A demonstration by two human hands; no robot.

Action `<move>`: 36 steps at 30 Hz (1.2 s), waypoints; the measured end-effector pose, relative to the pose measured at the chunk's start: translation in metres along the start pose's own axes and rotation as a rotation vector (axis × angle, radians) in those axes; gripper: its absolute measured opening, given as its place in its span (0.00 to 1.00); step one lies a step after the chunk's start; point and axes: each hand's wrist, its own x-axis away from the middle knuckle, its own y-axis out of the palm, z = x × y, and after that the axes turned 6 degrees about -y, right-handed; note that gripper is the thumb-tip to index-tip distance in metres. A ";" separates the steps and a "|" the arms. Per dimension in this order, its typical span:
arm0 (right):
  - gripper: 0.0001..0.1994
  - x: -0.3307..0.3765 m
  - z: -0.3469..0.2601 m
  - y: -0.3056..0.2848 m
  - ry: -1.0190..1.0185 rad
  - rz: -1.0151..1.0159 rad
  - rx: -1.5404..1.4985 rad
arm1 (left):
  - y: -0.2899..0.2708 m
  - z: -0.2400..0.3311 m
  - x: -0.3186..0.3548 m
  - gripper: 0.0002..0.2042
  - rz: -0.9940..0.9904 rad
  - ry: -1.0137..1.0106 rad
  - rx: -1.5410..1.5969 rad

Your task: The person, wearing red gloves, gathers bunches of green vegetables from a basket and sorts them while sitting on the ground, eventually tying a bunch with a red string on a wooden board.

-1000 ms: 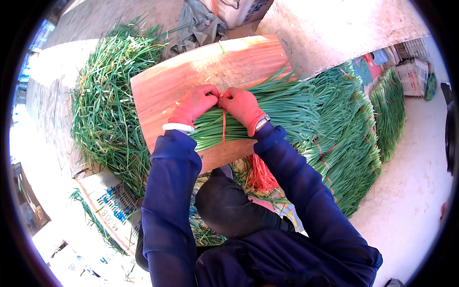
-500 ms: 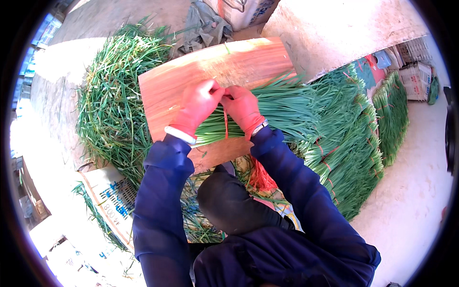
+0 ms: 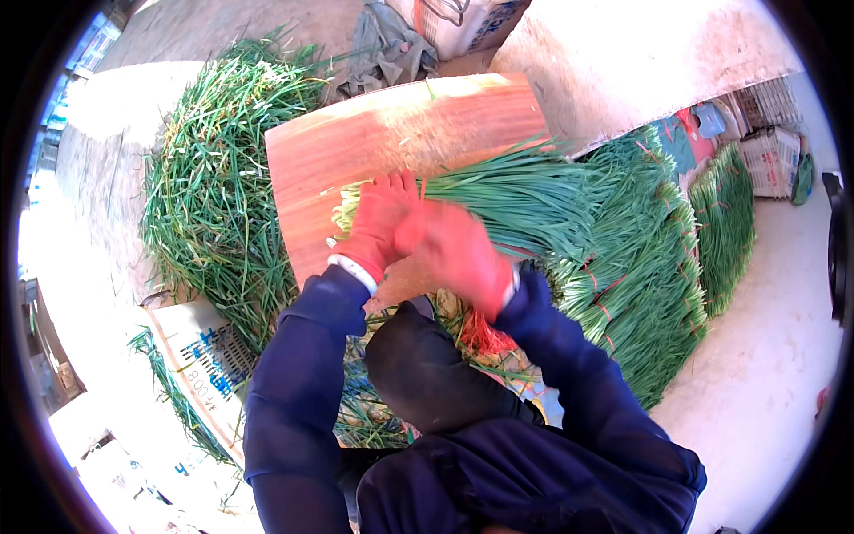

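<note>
A bundle of green chives (image 3: 516,191) lies across a reddish wooden board (image 3: 356,147), pale stem ends to the left, leaves to the right. A red tie runs round it near the stems. My left hand (image 3: 384,221), in a red glove, is closed over the bundle just behind the stem ends, fingers reaching over its far side. Just to its right and nearer me is my right hand (image 3: 463,256), also red-gloved and smeared by motion. Its fingers overlap the left hand, and I cannot make out whether they hold anything.
Loose green leaves (image 3: 213,196) are heaped left of the board. Tied chive bundles (image 3: 632,267) are stacked to the right, with more bundles (image 3: 722,227) beyond. Red ties (image 3: 485,334) hang below the board's near edge. A pale slab (image 3: 640,62) stands at the far right.
My hands were pinched together above the red tie. The left now lies over the bundle's stem part, and the right has swung nearer me and blurred. The tied part of the bundle has shifted away from me.
</note>
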 end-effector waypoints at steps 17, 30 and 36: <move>0.28 0.074 0.018 0.030 1.143 0.095 -1.441 | 0.016 -0.001 -0.016 0.30 0.209 0.100 0.484; 0.30 -0.004 -0.006 -0.028 0.334 0.305 -0.567 | -0.080 -0.012 0.037 0.44 0.490 0.180 1.356; 0.23 0.009 0.060 0.016 0.490 0.064 -0.406 | 0.008 -0.020 0.015 0.46 0.227 0.037 1.620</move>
